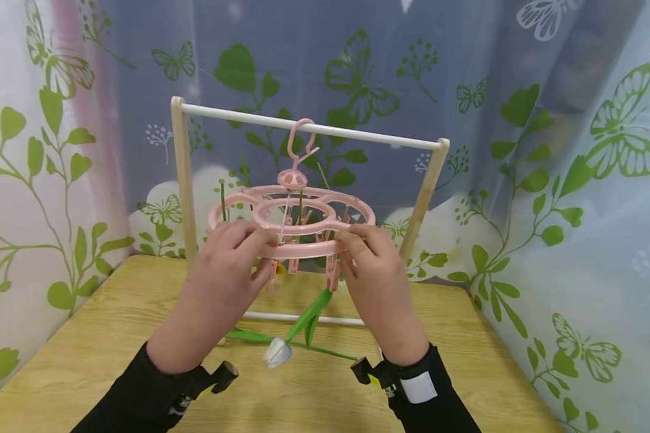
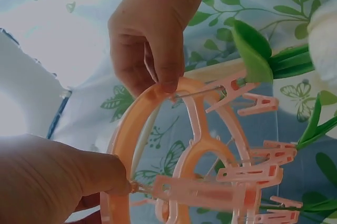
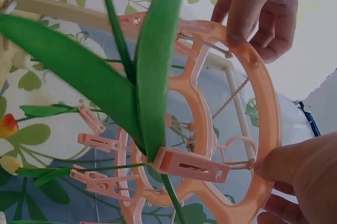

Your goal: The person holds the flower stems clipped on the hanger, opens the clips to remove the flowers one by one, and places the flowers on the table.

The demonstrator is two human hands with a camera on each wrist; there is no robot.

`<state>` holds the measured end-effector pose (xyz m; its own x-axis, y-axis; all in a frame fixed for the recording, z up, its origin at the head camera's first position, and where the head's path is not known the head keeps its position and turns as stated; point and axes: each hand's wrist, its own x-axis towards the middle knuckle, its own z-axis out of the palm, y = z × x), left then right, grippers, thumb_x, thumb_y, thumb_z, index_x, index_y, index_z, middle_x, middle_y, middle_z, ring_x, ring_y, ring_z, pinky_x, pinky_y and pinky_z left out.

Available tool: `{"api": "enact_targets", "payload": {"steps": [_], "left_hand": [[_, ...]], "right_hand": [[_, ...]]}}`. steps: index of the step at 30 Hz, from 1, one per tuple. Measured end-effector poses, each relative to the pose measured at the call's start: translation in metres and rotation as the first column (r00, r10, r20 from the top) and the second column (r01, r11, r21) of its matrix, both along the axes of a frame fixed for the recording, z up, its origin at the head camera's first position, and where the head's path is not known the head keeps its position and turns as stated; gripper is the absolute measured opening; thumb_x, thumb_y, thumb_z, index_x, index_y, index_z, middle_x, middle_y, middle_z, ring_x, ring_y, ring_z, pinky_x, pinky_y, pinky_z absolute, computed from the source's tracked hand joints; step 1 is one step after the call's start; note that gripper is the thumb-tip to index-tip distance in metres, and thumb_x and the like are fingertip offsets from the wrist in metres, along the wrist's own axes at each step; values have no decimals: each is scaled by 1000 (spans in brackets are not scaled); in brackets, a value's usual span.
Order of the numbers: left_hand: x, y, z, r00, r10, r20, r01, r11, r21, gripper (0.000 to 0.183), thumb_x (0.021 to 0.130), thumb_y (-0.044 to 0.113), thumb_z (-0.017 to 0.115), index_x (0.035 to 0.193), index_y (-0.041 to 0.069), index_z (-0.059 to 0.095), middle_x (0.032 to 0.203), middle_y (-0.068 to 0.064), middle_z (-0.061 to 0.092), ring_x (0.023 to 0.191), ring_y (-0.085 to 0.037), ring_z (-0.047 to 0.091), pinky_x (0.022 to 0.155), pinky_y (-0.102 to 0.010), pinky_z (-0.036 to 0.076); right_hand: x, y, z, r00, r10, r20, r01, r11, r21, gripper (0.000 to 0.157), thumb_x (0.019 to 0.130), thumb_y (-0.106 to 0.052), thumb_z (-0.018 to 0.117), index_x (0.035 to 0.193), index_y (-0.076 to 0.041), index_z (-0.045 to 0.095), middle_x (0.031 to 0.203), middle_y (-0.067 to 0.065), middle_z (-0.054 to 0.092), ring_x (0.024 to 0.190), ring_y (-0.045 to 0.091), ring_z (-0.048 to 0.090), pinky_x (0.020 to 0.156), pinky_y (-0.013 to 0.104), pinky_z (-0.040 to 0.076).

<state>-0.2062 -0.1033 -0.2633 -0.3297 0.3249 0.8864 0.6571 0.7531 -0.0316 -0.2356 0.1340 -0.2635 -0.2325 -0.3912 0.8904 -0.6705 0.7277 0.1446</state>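
A pink round clip hanger [image 1: 295, 230] hangs by its hook [image 1: 301, 123] from a white rod. My left hand [image 1: 222, 258] pinches the near left of its outer ring between thumb and fingers. On the near right of the same ring, my right hand [image 1: 381, 270] grips likewise. Close under the right hand, a pink clip [image 3: 192, 165] holds a green stem with long leaves [image 3: 155, 66]. A white tulip [image 1: 277, 353] hangs head down below that clip. Other clips [image 2: 250, 174] around the rings hold more flowers, including a red and yellow one [image 3: 9, 125].
The white rod [image 1: 368, 135] spans a wooden frame [image 1: 183, 174] standing on a wood-grain table [image 1: 455, 373]. A lower white bar [image 1: 325, 319] runs near the tabletop. A green stem [image 1: 330, 352] shows near the white tulip. Leaf-and-butterfly curtains [image 1: 585, 180] enclose the back and sides.
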Motion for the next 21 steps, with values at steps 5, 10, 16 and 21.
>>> {"api": "enact_targets", "payload": {"steps": [5, 10, 16, 21], "left_hand": [[0, -1, 1, 999, -29, 13, 29, 999, -26, 25, 78, 4, 69, 102, 12, 66, 97, -4, 56, 87, -22, 48, 74, -35, 45], [0, 1, 1, 999, -37, 15, 37, 999, -24, 26, 79, 5, 70, 104, 12, 67, 98, -5, 56, 84, -23, 46, 74, -37, 42], [-2, 0, -2, 999, -35, 17, 35, 999, -23, 26, 79, 4, 70, 103, 11, 67, 98, -6, 55, 85, -24, 46, 77, -38, 42], [-5, -3, -4, 999, -42, 15, 43, 999, -15, 26, 78, 0, 68, 101, 11, 66, 97, -6, 55, 86, -25, 47, 77, -39, 43]], "right_hand": [[3, -6, -3, 1000, 17, -7, -17, 1000, -24, 18, 85, -4, 68, 103, -3, 70, 105, 11, 58, 97, 24, 52, 75, 33, 50], [7, -12, -3, 999, 35, -20, -35, 999, -25, 17, 87, -7, 67, 103, -4, 71, 104, 12, 60, 96, 26, 53, 77, 34, 50], [7, -12, -6, 999, 37, -28, -37, 999, -14, 19, 85, -6, 69, 105, -5, 70, 106, 12, 61, 99, 27, 53, 79, 34, 50], [2, -7, -9, 997, 71, -10, -71, 997, -10, 26, 82, -5, 71, 108, -7, 69, 109, 11, 60, 102, 26, 52, 82, 35, 48]]}}
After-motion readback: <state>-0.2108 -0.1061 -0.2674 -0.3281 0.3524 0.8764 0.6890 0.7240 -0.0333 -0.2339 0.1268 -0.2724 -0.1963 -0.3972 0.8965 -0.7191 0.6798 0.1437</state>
